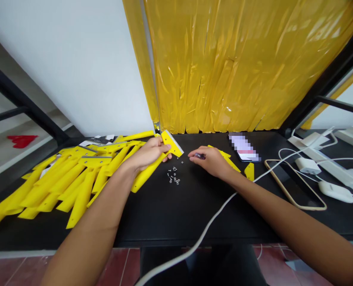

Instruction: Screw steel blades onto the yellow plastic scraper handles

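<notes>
My left hand (148,153) grips a yellow plastic scraper (170,142) with a metal blade edge, its long handle slanting down towards me. Just right of it, a small scatter of tiny metal screws and nuts (173,175) lies on the black tabletop (170,214). My right hand (211,161) is closed around a small dark object (200,156), partly hidden by my fingers. Yellow plastic pieces (225,158) lie just beyond those fingers, and another yellow piece (249,171) sits to their right. A large heap of yellow scrapers (63,180) covers the table's left side.
A phone (243,147) with a pixelated screen lies at the back. White chargers and cables (322,167) and a tan loop (295,184) sit at the right. A white cable (212,224) crosses the front edge. Yellow plastic sheeting (224,63) hangs behind.
</notes>
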{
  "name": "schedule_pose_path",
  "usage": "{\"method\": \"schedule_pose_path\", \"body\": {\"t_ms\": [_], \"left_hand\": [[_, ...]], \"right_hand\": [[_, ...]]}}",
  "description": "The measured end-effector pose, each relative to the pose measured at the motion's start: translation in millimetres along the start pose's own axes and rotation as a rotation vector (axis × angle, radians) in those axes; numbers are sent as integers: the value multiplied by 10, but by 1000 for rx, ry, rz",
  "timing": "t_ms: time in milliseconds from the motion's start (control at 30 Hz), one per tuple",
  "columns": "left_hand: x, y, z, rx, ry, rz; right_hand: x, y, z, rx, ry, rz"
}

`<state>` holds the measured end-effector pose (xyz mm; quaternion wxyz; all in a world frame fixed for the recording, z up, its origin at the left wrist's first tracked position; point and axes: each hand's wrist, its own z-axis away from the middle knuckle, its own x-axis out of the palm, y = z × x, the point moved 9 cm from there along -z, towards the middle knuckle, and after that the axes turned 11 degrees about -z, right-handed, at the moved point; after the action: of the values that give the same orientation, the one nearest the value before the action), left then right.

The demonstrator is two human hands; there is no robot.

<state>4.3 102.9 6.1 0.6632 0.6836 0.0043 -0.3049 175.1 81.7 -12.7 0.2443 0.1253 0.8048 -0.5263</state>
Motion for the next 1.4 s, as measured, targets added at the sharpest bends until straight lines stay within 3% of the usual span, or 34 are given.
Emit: {"method": "schedule_pose_path", "body": {"t_ms": [100, 267, 633, 767, 933, 1067, 1267, 1400], "left_hand": [[-42, -36, -31, -7, 6, -2], [48, -43, -25, -35, -35, 18], [19, -133, -35, -40, -68, -113], [38, -137, -24, -46, -62, -157], [335, -27, 34, 24, -179, -130], [507, 108, 98, 77, -213, -116], [535, 189, 142, 115, -198, -151], [548, 150, 132, 124, -192, -185]], "right_hand": [[167, 20, -37, -87, -110, 161], [320, -68, -56, -143, -184, 274], [371, 5, -84, -69, -236, 204], [184, -54, -76, -35, -168, 83], [-108, -159, -68, 8, 23, -242], [-111, -238, -36, -32, 79, -286], [-90, -358, 12, -146, 115, -238], [-88, -350, 20, -149, 130, -216]]}}
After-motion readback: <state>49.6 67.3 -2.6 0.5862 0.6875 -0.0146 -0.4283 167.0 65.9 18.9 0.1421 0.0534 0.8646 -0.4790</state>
